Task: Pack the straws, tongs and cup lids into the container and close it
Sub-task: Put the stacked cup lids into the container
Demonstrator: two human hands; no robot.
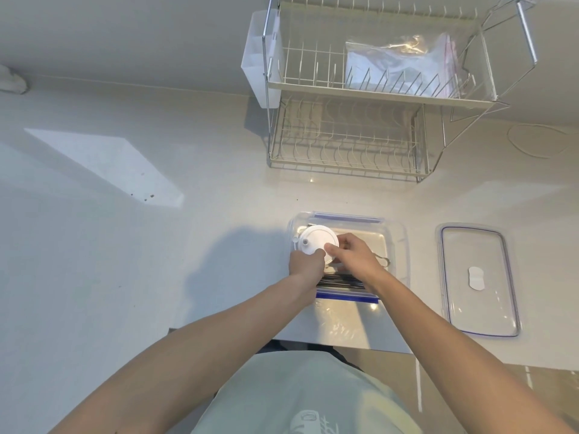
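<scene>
Both hands work over the open container point(398, 233), which stands on the worktop point(156, 245) near its front edge. The left hand point(305, 263) and right hand point(354, 256) each pinch the rim of the white lids point(318, 239), held flat above the left end of the container. Fingers point(332, 247) of the right hand curl onto the lid's near edge; the left thumb meets it from the other side.

The dark straws point(341, 281) already lie along the near wall of the container. A metal loop, probably the tongs point(383, 260), shows just right of the right hand, inside the container.

The lids look thin, light and slightly flexible, with a smooth surface that may slip. Grip at opposite rim points and keep them level.

The container's cover point(479, 277) lies apart on the worktop to the right, not yet fitted. A dish rack point(344, 136) stands behind.
</scene>
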